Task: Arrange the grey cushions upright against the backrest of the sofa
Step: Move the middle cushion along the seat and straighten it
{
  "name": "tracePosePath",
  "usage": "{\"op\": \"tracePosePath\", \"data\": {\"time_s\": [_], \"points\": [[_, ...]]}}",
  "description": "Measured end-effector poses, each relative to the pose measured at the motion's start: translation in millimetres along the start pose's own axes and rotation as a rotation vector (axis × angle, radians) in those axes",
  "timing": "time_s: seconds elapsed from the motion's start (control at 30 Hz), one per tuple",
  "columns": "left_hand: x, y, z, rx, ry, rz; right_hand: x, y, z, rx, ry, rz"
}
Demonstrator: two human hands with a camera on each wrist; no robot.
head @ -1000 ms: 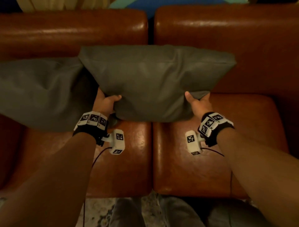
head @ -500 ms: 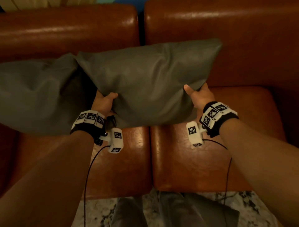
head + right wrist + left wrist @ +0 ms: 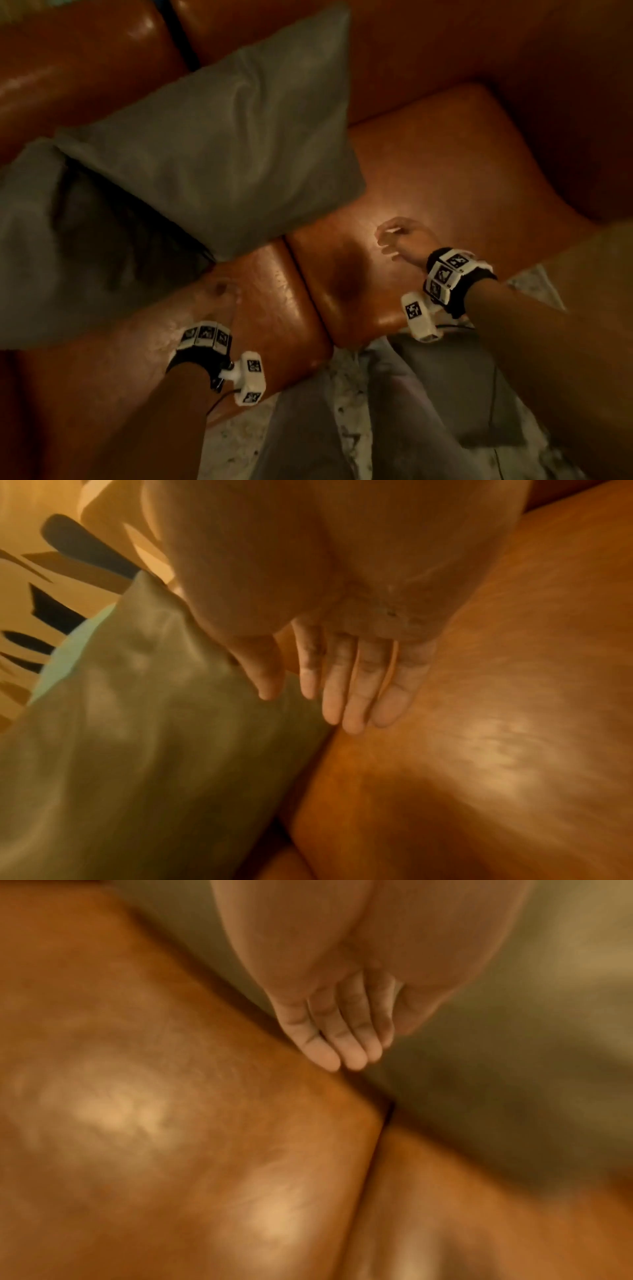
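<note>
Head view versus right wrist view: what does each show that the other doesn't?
Only the head view shows both grey cushions, the right cushion leaning on the backrest and overlapping the left cushion, plus the left hand and the floor.

Only the right wrist view shows the right hand's fingers straight and holding nothing, and a patterned surface beyond the cushion.

Both show the right hand, one grey cushion and the brown leather seat.

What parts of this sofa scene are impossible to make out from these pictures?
- Left cushion: in the head view its left side is cut off by the frame edge and the right cushion overlaps it.
- Left hand: blurred in the head view, so contact with the seat is unclear.
- Right hand: blurred in the head view.
- Backrest: its top is cut off in the head view.
</note>
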State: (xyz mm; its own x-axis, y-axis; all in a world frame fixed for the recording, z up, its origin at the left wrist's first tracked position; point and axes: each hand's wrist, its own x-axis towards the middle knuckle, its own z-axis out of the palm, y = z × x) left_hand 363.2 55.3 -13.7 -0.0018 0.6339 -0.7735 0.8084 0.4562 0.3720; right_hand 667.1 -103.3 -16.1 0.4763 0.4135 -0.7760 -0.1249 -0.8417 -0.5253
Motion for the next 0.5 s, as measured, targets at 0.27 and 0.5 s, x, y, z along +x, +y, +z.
{"op": "tracePosePath", "data": {"time_s": [0.27, 0.5], "points": [[-45, -12, 75, 0.719, -0.423, 0.189, -100, 188, 23, 0.104, 0.02, 0.281], [-77, -7, 199, 1.01, -0.65, 0.4, -151, 336, 42, 0.467, 0.146, 0.527]]}}
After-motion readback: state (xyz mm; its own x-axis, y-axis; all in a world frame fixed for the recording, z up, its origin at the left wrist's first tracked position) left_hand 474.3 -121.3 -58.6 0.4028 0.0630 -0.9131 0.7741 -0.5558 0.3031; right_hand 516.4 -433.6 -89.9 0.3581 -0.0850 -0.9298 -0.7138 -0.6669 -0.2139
